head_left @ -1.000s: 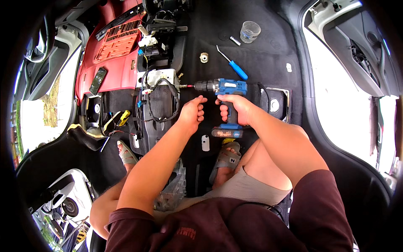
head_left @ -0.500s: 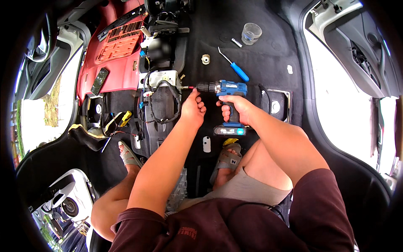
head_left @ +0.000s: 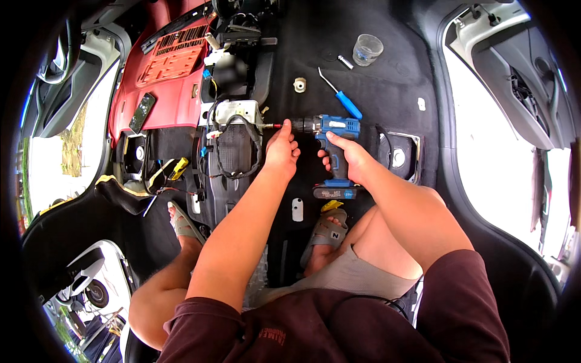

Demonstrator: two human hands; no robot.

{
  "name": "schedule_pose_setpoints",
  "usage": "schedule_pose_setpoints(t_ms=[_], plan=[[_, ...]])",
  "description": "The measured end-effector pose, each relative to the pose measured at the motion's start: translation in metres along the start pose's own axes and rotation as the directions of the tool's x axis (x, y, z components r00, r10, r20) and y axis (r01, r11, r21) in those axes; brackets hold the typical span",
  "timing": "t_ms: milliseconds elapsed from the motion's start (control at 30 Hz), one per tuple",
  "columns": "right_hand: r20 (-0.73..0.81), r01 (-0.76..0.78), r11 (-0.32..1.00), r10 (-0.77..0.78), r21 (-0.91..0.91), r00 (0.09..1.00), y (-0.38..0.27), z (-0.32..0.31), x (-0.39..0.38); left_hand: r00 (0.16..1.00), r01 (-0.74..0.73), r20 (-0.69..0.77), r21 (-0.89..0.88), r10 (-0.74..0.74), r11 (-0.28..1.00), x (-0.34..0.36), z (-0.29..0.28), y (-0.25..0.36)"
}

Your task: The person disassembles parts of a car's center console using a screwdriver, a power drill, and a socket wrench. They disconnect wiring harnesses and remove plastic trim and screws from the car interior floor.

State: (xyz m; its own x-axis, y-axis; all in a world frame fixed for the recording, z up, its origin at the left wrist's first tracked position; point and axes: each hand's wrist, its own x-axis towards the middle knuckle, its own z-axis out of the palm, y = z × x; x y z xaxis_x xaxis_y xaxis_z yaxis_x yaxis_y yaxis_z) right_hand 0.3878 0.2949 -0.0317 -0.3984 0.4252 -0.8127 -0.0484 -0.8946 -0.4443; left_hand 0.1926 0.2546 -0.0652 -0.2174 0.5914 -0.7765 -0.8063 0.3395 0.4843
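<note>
Drill: the blue drill (head_left: 340,125) is held level above the black floor (head_left: 387,91), between the hands, with its bit (head_left: 277,126) pointed left at the pale metal bracket (head_left: 238,111).
Left hand: the left hand (head_left: 282,151) has been raised from just below the chuck (head_left: 304,124) to its front; a second ago a gap was seen there. The thumb is laid across the join of bit and chuck, and the other fingers are curled in; whether anything is pinched between them cannot be told.
Right hand: the drill's grip is wrapped by the fingers of the right hand (head_left: 351,156), as in both earlier views, with the thumb laid along the back. Whether the trigger is pressed cannot be told.
Meaning of the change: the drill's nose seems now to be guided or steadied by the left hand, its weight being borne by the right.
Cup: the clear cup (head_left: 368,49) is stood on the floor, well apart from the drill; something small and bluish seems to be held at its bottom, too faint to be named.
Red case: the tool case (head_left: 172,57) is laid open on the red panel (head_left: 160,112); its upper half is filled with dark rows, perhaps bits, while mostly bare moulded tray is shown below.
Beside the cup: a short metal piece (head_left: 345,62) is left lying loose, not inside it.
</note>
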Motion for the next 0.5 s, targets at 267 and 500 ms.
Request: schedule_pose_setpoints(t_ms=[267,500], plan=[[-0.035,-0.067,0.996,0.065,-0.066,0.997,0.0054,0.0027,0.0081,1.0,0.01,-0.002,0.004,-0.01,1.0,-0.0023,-0.0016,-0.0001],[-0.13,-0.126,0.985,0.111,-0.118,0.985,-0.0007,0.008,0.0088,1.0,0.024,0.007,-0.121,-0.023,0.992,0.0003,-0.0023,-0.0006]])
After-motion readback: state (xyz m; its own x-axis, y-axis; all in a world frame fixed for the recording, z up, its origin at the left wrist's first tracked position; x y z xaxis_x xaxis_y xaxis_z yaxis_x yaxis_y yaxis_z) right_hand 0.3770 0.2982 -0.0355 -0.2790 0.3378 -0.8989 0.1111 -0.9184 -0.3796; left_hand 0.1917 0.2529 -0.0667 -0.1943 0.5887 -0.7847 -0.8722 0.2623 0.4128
